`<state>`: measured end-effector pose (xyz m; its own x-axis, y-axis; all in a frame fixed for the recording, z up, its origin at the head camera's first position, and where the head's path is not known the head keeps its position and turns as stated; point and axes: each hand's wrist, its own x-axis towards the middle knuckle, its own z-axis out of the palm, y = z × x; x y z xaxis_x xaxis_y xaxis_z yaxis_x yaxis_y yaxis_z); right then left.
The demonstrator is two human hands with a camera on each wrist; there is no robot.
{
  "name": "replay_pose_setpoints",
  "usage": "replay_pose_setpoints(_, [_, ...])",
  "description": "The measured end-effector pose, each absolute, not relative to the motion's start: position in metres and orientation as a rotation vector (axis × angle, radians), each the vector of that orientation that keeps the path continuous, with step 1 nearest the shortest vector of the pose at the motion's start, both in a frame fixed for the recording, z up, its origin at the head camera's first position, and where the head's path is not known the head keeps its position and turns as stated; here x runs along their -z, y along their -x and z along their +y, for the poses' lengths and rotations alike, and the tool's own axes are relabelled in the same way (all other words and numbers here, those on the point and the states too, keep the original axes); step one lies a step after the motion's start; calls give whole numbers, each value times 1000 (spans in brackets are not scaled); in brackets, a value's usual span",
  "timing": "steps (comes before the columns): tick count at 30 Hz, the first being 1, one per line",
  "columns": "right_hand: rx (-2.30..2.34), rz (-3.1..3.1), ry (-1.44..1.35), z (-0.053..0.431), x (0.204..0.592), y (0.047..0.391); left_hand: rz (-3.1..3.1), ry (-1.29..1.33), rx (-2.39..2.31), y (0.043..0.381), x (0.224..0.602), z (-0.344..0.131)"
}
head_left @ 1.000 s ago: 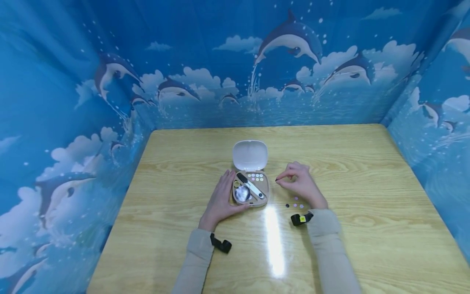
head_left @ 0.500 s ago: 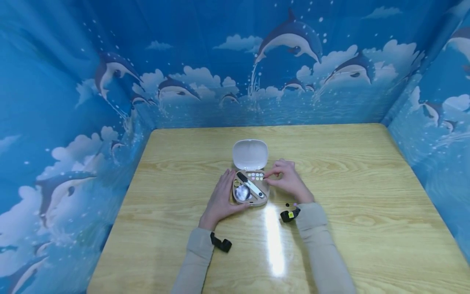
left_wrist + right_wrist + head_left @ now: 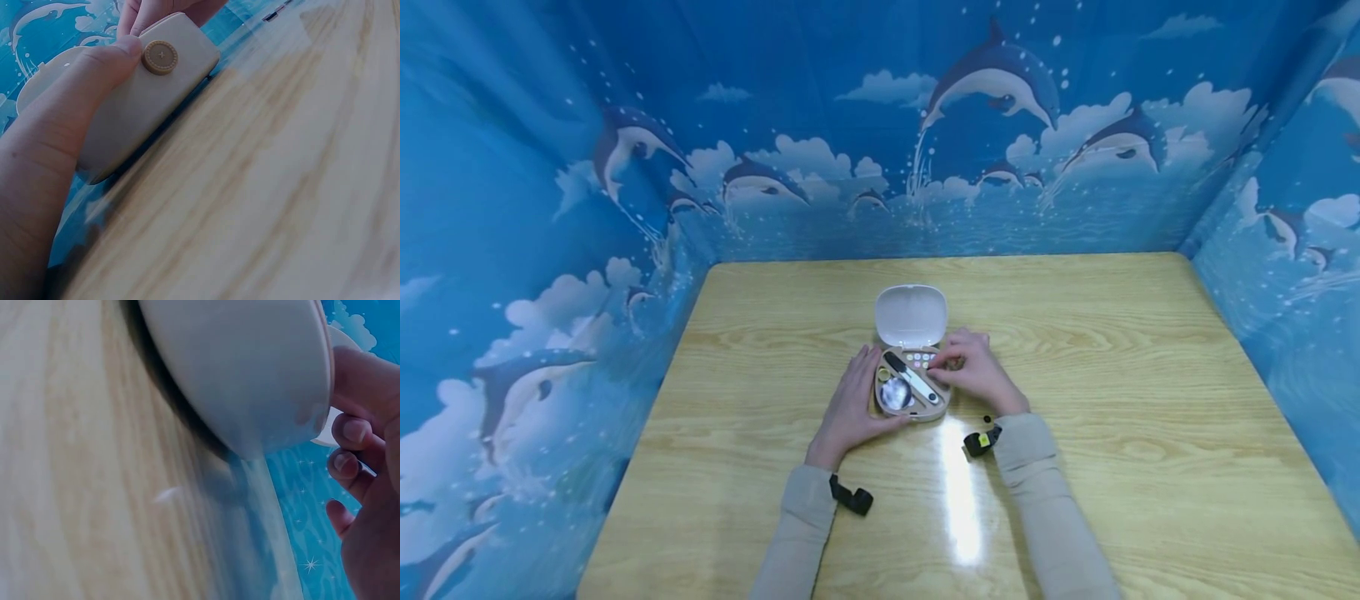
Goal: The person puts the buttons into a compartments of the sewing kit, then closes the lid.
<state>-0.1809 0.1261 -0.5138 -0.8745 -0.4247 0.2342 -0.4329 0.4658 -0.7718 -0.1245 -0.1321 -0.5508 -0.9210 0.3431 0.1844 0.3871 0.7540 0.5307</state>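
An open sewing kit case (image 3: pixel 934 411) stands on the table, its white lid (image 3: pixel 912 317) tipped back. Inside lie a white tool with a black end (image 3: pixel 910 377), a shiny round piece (image 3: pixel 896 394) and several small pale buttons (image 3: pixel 917 357). My left hand (image 3: pixel 847 414) holds the case, fingers along its left side and thumb (image 3: pixel 112 62) at the front wall. My right hand (image 3: pixel 977 372) reaches over the right rim with thumb and forefinger pinched at the button rows. The small dark button it pinches is mostly hidden by the fingertips.
A black button (image 3: pixel 987 419) lies on the wooden table (image 3: pixel 760 350) beside the right wrist. A round brown clasp (image 3: pixel 160 57) sits on the case's front wall. A dolphin-print curtain (image 3: pixel 820 125) surrounds the table's back and sides.
My right hand has moved left from the table beside the case to over its button rows, carrying the small dark button. The left hand and the case have stayed in place.
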Motion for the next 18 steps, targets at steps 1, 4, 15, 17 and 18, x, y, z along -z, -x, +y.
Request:
replay_pose_setpoints(1, [-1419, -2684, -784, 126, 514, 181, -2871, 599, 892, 125, 551, -132])
replay_pose_setpoints(4, [-1420, -2706, -787, 126, 516, 181, -2873, 600, 888, 125, 551, -132])
replay_pose_setpoints(15, [-1387, -2705, -822, 124, 518, 181, -2873, 616, 875, 124, 550, -131])
replay_pose_setpoints(17, [-1389, -2704, -823, 124, 518, 182, -2871, 616, 878, 124, 550, -132])
replay_pose_setpoints(18, [-1394, -2701, -823, 124, 518, 182, -2871, 616, 879, 124, 550, -132])
